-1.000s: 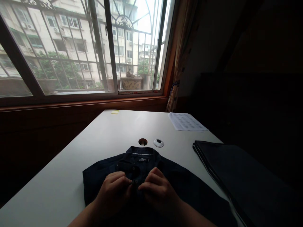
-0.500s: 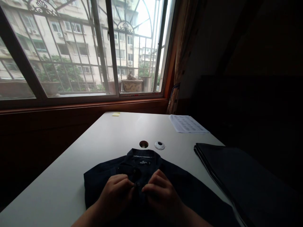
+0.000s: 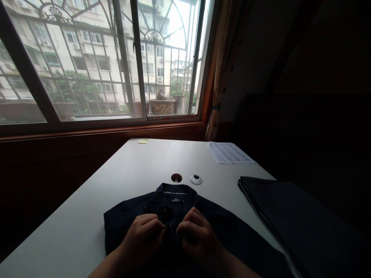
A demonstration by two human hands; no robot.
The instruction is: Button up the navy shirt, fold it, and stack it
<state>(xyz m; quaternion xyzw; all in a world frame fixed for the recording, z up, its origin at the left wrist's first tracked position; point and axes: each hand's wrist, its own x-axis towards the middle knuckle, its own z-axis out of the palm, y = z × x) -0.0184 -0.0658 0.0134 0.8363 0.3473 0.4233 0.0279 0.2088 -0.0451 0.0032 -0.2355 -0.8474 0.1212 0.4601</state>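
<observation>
A dark navy shirt (image 3: 130, 208) lies face up on the white table, its collar toward the window and a label showing inside the neck. My left hand (image 3: 145, 233) is closed at the left side of the front opening, thumb and forefinger pinching the shirt's edge near a small button. Opposite it, my right hand (image 3: 198, 233) is closed in a pinch on the right side of the opening. A narrow gap separates the two hands. Dark cloth and shadow hide what lies under my fingers.
Folded dark cloth (image 3: 284, 208) covers the table's right side. Behind the shirt are a round cable hole (image 3: 176, 178) and a loose white cover (image 3: 196, 179). Printed sheets (image 3: 232, 153) and a yellow sticky note (image 3: 142, 141) lie at the far edge of the white table (image 3: 69, 220).
My right hand has shifted very slightly to the right. The left hand's fingertips now cover more of the button. The whole view has tilted up a little.
</observation>
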